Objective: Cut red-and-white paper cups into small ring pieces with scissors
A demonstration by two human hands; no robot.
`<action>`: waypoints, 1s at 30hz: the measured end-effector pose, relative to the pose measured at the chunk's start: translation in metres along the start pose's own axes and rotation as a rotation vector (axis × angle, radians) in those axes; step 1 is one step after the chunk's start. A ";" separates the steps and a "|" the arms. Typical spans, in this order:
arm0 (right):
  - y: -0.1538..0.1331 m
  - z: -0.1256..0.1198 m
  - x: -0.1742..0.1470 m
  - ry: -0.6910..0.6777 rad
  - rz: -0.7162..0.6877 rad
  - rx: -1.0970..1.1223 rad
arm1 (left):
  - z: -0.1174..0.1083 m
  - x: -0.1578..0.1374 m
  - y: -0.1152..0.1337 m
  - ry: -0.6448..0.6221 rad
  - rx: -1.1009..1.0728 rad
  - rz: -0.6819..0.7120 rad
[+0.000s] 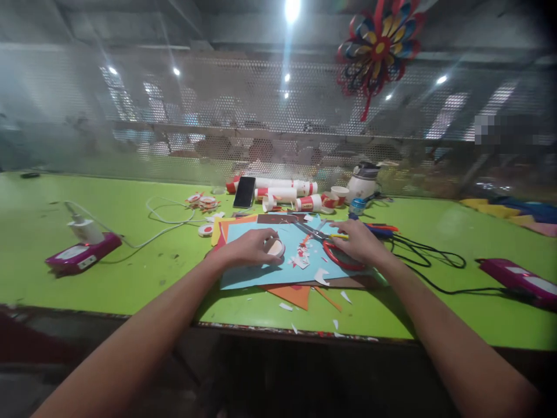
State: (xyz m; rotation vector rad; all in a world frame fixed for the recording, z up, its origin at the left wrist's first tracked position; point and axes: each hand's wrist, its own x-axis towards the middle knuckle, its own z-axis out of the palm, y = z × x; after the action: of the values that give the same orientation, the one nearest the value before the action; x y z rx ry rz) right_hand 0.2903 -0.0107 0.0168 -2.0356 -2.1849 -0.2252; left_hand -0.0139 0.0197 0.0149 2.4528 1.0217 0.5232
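My left hand [252,245] is closed around a small round white piece, like a paper cup bottom [277,248], at the left part of a light blue sheet [248,280]. My right hand [359,239] is over red-handled scissors [343,258], with its fingers stretched to the left and apart. The scissors lie on the blue sheet with their blades pointing away to the left; part of the handle is hidden under the hand. Between my hands is a small heap of white and red paper scraps [301,255].
Paper cups [308,203], a phone [244,192] and a white jug [362,184] stand or lie at the back. Cut cup pieces [202,201] are at the left. Purple power strips [85,255] with cables flank the work. Orange paper [287,295] reaches toward the table's front edge.
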 end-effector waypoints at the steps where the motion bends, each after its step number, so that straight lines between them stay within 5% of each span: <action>1: 0.001 -0.001 0.000 -0.004 0.010 0.006 | -0.001 0.000 0.000 0.005 -0.032 -0.010; 9: 0.003 0.004 -0.002 -0.192 0.032 0.062 | -0.012 -0.001 0.006 0.046 -0.335 0.016; 17: -0.004 0.008 -0.002 -0.119 0.110 0.169 | -0.022 -0.009 0.006 0.018 -0.976 0.141; 24: 0.000 -0.010 -0.002 0.078 0.073 0.505 | -0.031 -0.011 0.002 0.045 -1.081 0.157; 30: -0.012 -0.028 -0.018 0.065 -0.111 0.897 | -0.037 -0.012 -0.006 0.076 -1.037 0.090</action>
State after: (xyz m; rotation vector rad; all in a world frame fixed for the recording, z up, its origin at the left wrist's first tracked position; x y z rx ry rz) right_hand 0.2793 -0.0352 0.0401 -1.3705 -1.8418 0.5685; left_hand -0.0431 0.0238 0.0406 1.5498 0.4533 0.8972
